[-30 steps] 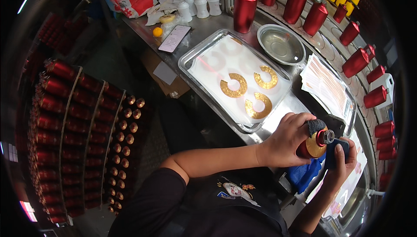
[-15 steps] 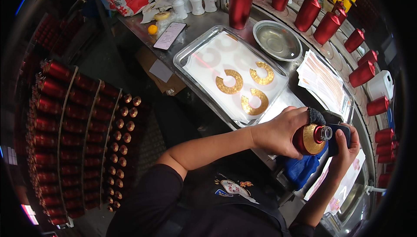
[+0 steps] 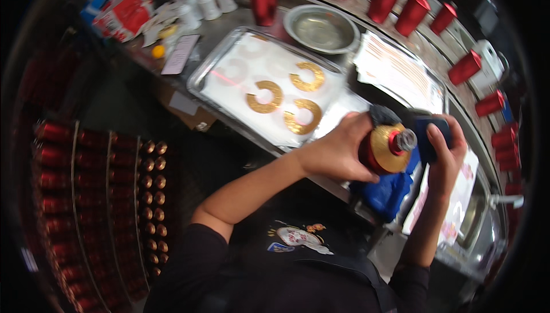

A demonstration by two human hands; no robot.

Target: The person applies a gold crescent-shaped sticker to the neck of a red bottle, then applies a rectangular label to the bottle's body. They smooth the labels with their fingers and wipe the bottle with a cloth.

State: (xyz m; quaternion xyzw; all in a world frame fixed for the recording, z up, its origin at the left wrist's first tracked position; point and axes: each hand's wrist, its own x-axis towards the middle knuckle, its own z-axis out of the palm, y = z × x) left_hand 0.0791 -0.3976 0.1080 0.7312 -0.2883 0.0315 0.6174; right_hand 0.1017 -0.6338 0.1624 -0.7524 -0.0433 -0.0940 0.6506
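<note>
My left hand (image 3: 338, 151) is wrapped round a red bottle (image 3: 385, 151) with a gold shoulder and an open clear neck. The bottle is tilted, neck up and to the right. A dark cover sits on one of that hand's fingers. Between the thumb and fingers of my right hand (image 3: 448, 149) is a dark flat pad (image 3: 429, 136), close to the bottle's far right side; whether they touch cannot be told. To the left, a metal tray (image 3: 201, 71) bears a white sheet with several gold C-shaped pieces (image 3: 265, 97) on it.
A metal bowl (image 3: 322, 29) stands behind the tray, beside a stack of printed sheets (image 3: 395, 66). Red bottles line the curved conveyor (image 3: 372, 14) at the back. A blue cloth (image 3: 385, 195) lies below my hands. Racked red bottles (image 3: 57, 190) fill the lower left; a phone (image 3: 181, 55) lies farther back.
The whole view has swung, so the table and tray appear farther left. Both hands still hold the bottle and the pad; the bottle's neck is a little farther from the pad.
</note>
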